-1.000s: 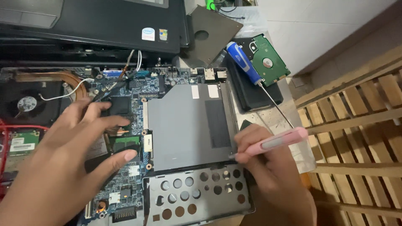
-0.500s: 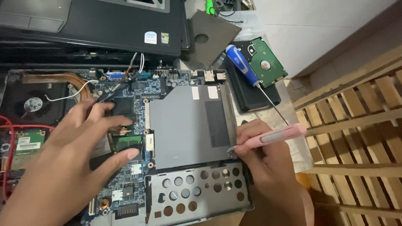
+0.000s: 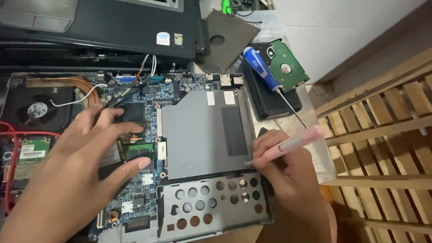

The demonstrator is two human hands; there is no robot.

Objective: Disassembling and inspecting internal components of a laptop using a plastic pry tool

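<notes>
Screwdriver tip (image 3: 249,163) hidden, probably touching drive bay (image 3: 202,135); right hand (image 3: 283,175) grips.

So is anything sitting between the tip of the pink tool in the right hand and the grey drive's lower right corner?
Nothing visible. The right hand holds the pink tool with its tip right at the lower right corner of the grey drive, above the perforated metal bracket. The left hand rests on the circuit board, well clear.

A slim pink screwdriver (image 3: 294,143) lies slanted, tip down at the right edge of the opened laptop's grey drive cover (image 3: 204,135).
</notes>
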